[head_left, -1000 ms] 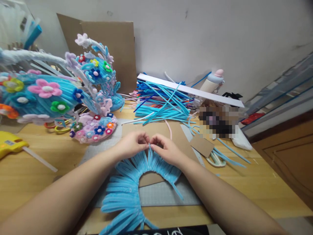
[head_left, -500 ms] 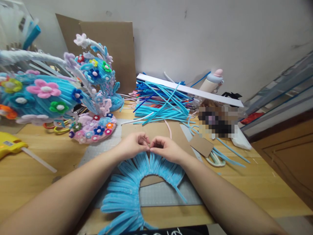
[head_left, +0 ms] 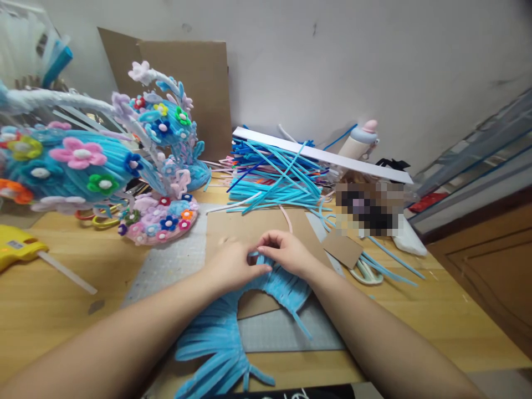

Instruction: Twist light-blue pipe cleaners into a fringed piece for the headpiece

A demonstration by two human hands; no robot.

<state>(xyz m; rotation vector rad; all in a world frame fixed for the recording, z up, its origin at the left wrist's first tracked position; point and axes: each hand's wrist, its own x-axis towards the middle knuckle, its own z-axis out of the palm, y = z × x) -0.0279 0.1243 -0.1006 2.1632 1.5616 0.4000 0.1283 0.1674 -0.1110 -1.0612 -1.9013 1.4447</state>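
Observation:
A curved blue piece of fuzzy looped stems (head_left: pixel 216 338) lies over cardboard and a grey cutting mat, its loops fanning outward. At its upper edge, my left hand (head_left: pixel 239 266) pinches a blue loop, the thumb pointing right and partly covering the piece. My right hand (head_left: pixel 282 252) meets it from the right, thumb and fingers closed on the same blue loops. One loose stem end sticks out at the lower right of the curve. The fingertips of both hands are close together, and some fingers are hidden.
Behind the hands lies a pile of blue stems (head_left: pixel 274 177) under a white strip (head_left: pixel 324 155). Flower-covered decorations (head_left: pixel 78 166) stand at left, above a yellow glue gun (head_left: pixel 19 246). A bottle (head_left: pixel 357 144) leans at back right. A small cardboard piece (head_left: pixel 343 249) lies right of the hands.
My left hand has moved slightly down and right, over the blue loops, its thumb now lower. The lower left part of the blue piece has shifted slightly right.

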